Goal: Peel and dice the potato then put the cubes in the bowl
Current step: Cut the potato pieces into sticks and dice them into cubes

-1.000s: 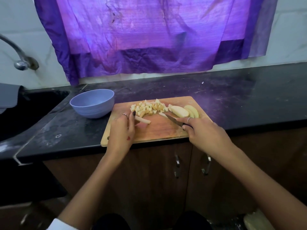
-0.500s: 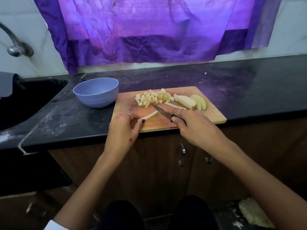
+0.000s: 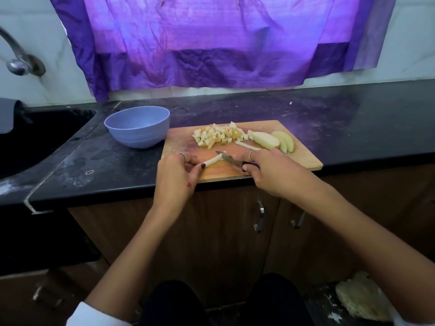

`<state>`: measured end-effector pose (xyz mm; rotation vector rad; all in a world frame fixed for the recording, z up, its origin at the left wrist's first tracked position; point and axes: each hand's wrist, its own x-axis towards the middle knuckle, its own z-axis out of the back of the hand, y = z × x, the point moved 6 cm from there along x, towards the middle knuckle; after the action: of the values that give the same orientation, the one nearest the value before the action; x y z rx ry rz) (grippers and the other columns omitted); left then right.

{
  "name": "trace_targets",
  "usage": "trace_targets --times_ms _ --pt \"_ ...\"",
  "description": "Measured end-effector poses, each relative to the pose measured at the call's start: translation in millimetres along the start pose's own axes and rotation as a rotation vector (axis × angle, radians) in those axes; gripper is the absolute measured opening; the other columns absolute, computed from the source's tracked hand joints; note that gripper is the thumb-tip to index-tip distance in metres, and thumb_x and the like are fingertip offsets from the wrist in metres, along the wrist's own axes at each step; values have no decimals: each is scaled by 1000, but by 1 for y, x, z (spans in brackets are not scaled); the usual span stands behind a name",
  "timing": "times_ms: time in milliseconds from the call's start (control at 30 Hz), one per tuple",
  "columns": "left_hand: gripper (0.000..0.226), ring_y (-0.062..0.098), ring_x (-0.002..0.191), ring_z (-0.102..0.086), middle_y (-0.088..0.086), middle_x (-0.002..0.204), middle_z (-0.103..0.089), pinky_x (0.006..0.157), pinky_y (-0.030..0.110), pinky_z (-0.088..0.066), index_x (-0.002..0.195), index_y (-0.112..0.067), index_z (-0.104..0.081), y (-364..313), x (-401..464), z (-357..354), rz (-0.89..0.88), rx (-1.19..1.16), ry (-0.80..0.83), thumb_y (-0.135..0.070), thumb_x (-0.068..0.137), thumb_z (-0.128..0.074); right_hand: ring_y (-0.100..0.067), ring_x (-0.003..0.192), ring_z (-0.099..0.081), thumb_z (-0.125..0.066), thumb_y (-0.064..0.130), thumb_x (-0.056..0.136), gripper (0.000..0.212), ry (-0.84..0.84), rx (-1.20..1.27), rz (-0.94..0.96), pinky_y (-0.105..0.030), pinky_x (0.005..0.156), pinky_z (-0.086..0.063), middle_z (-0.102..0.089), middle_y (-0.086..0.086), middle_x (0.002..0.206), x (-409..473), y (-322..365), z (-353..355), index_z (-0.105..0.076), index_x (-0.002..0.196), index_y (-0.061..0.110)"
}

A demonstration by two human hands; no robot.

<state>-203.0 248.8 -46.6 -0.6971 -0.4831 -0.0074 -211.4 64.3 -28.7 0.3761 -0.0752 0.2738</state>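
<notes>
On the wooden board (image 3: pixel 303 158) near me, my left hand (image 3: pixel 175 177) pinches one end of a long potato stick (image 3: pixel 213 160). My right hand (image 3: pixel 270 171) is wrapped tight around the knife (image 3: pixel 229 158), and the blade sits across the stick's far end. Farther back on the board is a pile of potato cubes (image 3: pixel 219 136). Right of the pile lie bigger potato slices (image 3: pixel 274 141), with another stick (image 3: pixel 247 145) just in front. Left of the board, just beside it, sits the blue bowl (image 3: pixel 137 129) on the black counter (image 3: pixel 353 123).
</notes>
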Motion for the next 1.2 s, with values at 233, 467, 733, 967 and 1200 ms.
trace_targets --times_ms 233,467,733,967,1200 --pt "21 3 72 -51 5 95 -72 58 11 -33 103 -10 -73 1 1 0 8 -26 6 -23 87 -69 -8 60 -40 -40 32 102 37 -191 -159 65 -27 53 -33 -51 3 79 -7 8 8 -45 138 41" --pt "21 0 68 -50 3 95 -71 57 8 -33 104 -8 -72 0 1 -1 3 -43 20 -21 87 -69 -3 57 -39 -40 28 102 37 -213 -94 94 -23 47 -29 -39 13 65 -10 12 0 -47 137 37" --pt "19 4 70 -54 4 92 -71 59 8 -33 101 -7 -73 -2 -2 1 -13 -49 -3 -19 87 -70 -4 59 -42 -44 23 101 40 -87 -151 96 -22 48 -35 -46 6 78 -4 24 -1 -47 137 39" --pt "19 2 67 -51 -4 83 -64 57 10 -34 101 -8 -72 -2 -4 1 11 -57 14 -21 88 -69 -12 69 -50 -45 25 101 43 -216 -236 58 -23 48 -34 -63 -2 105 -9 17 6 -41 140 42" --pt "20 2 68 -52 -2 85 -66 57 10 -34 102 -9 -72 0 -3 0 10 -47 5 -22 88 -68 -3 59 -40 -44 28 101 37 -148 -31 91 -22 48 -30 -55 4 90 -6 19 0 -49 136 38"
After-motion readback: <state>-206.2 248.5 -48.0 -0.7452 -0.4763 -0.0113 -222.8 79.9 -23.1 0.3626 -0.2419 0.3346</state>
